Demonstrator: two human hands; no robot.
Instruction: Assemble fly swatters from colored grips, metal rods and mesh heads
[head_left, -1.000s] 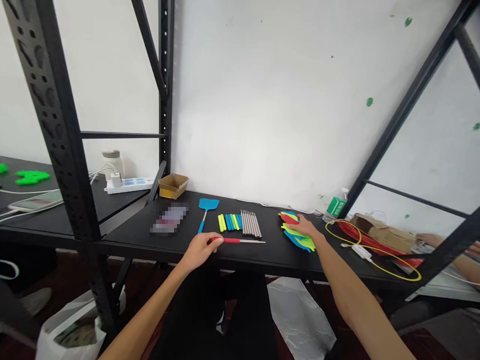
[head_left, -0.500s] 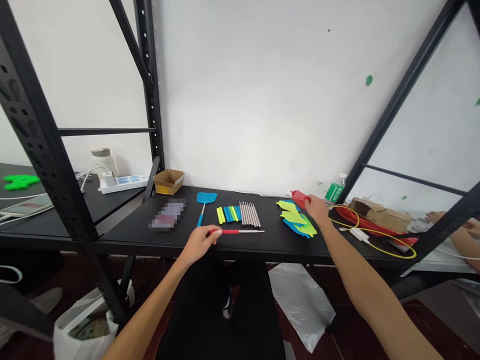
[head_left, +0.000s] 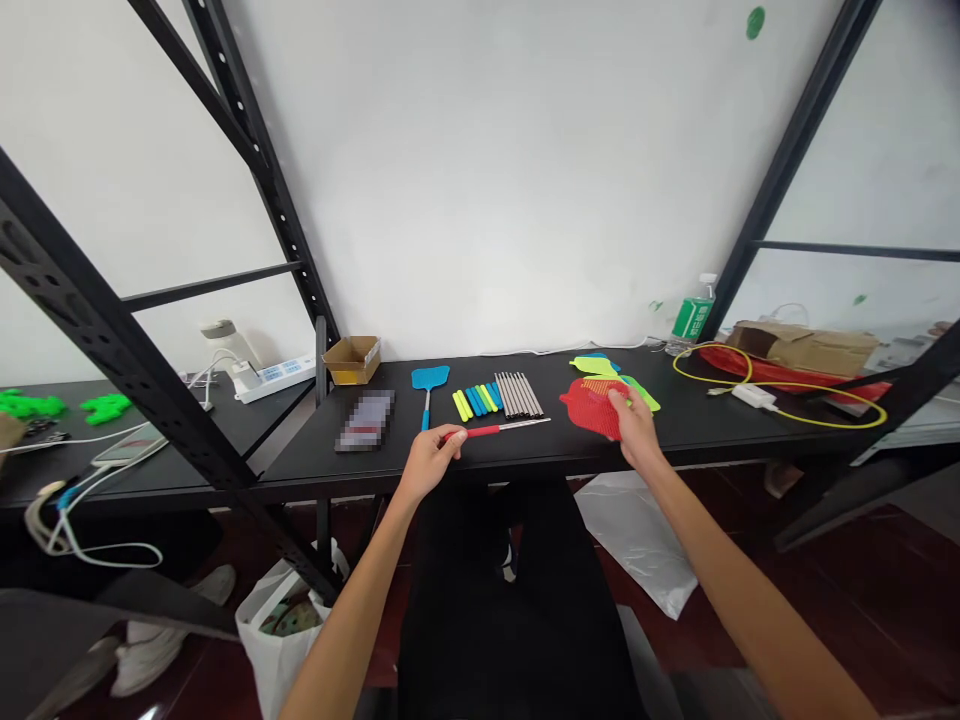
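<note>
My left hand is closed on the red handle of a metal rod, whose bare silver end points right over the black table. In my right hand is a red fly swatter head, held flat above the table's right part. Yellow-green and blue swatter heads lie in a pile behind it, partly covered by it. Between my hands sit a row of yellow and blue handles and several metal rods side by side. An assembled blue fly swatter lies left of the handles.
A small cardboard box stands at the back left, with a blurred flat item before it. At the right are a green-labelled bottle and a yellow cable. Black rack posts rise on both sides.
My right hand has brought the red swatter head from the back right toward me, turning it flat. My left hand still holds the red-handled rod. The view has shifted.
</note>
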